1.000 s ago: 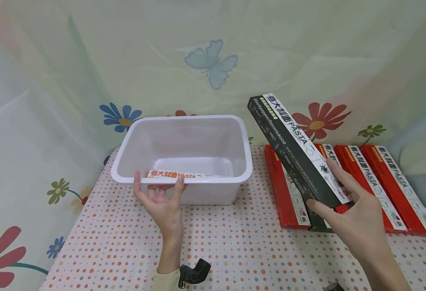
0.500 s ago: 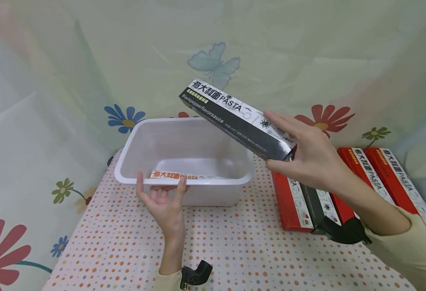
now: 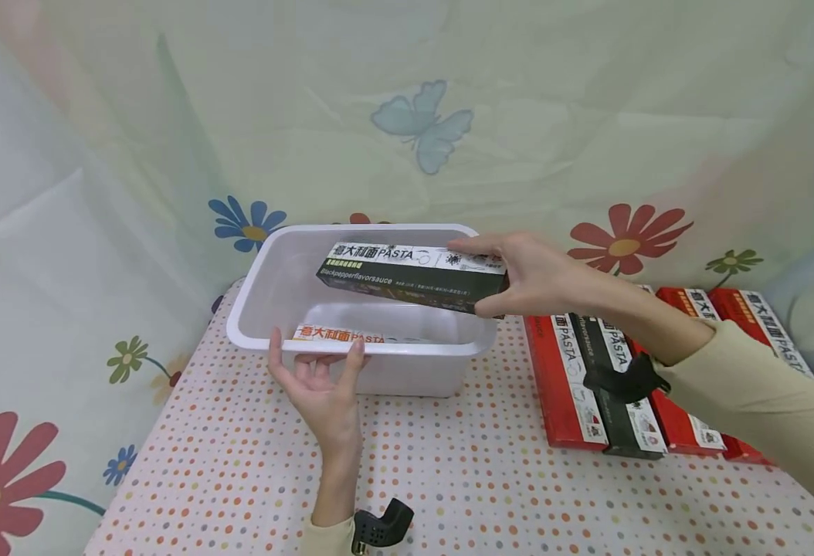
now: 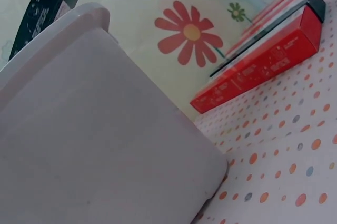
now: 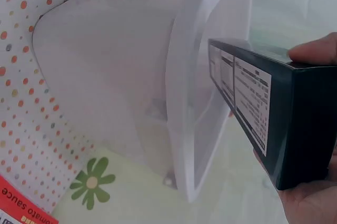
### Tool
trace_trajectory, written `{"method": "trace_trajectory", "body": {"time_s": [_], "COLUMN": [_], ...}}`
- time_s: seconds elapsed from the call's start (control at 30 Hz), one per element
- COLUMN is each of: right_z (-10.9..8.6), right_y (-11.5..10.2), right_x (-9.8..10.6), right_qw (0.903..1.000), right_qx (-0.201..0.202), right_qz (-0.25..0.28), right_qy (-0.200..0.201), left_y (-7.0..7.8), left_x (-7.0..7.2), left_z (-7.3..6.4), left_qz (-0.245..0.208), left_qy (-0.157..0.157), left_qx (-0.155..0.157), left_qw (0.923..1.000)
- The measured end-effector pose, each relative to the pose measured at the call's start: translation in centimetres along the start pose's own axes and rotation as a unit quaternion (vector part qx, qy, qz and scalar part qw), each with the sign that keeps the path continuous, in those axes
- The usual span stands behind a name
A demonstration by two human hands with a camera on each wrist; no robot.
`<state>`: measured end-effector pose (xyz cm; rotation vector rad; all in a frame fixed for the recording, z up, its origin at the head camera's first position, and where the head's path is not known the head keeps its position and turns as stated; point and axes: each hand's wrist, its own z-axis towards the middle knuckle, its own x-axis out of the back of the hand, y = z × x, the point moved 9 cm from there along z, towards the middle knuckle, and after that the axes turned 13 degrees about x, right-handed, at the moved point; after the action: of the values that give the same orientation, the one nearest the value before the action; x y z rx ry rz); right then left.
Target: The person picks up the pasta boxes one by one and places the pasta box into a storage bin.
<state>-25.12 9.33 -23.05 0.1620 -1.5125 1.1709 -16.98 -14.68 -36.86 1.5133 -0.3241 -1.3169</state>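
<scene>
My right hand point(image 3: 499, 278) grips one end of a black pasta box point(image 3: 407, 272) and holds it nearly level, lengthwise over the white plastic tub point(image 3: 417, 375), about at rim height. The right wrist view shows the box point(image 5: 263, 113) beside the tub's rim point(image 5: 184, 103), with my thumb point(image 5: 313, 52) on its top edge. An orange pasta box point(image 3: 337, 335) lies inside the tub against the near wall. My left hand point(image 3: 317, 360) is palm up with straight fingers resting on the tub's near wall under the rim. The left wrist view is mostly filled by the tub wall point(image 4: 95, 129).
A row of pasta boxes lies on the dotted tablecloth point(image 3: 449, 479) to the right of the tub: a red one point(image 3: 561, 378), a black one point(image 3: 614, 390), then more red ones point(image 3: 727, 309) partly under my right arm. A flowered curtain hangs behind and to the left.
My right hand has carried the black box left and down from above the row of boxes to over the tub, turning it level. The left hand has stayed at the tub's wall.
</scene>
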Motion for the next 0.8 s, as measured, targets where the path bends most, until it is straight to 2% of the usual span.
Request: {"method": "trace_trajectory", "body": {"time_s": [0.27, 0.43, 0.63, 0.8], "right_z": [4.9, 7.9, 9.8, 10.9], "right_y": [1.1, 2.3, 3.7, 3.9], "right_x": [-1.5, -2.9, -3.8, -4.5], "right_qw": [0.9954, 0.9887, 0.986, 0.984], "right_qx": [0.038, 0.043, 0.006, 0.004], "right_qz": [-0.002, 0.002, 0.021, 0.039], "right_qy": [-0.088, -0.143, -0.165, -0.174], "left_y": [-0.1, -0.1, 0.0, 0.2], "left_x": [-0.5, -0.3, -0.4, -0.5], "left_z": [0.1, 0.0, -0.2, -0.3], "left_qz": [-0.006, -0.005, -0.003, -0.002], "left_qy": [-0.008, -0.005, -0.01, -0.017], "left_qx": [0.005, 0.009, 0.007, 0.006], "left_qw": [0.9999, 0.9999, 0.9999, 0.9998]}}
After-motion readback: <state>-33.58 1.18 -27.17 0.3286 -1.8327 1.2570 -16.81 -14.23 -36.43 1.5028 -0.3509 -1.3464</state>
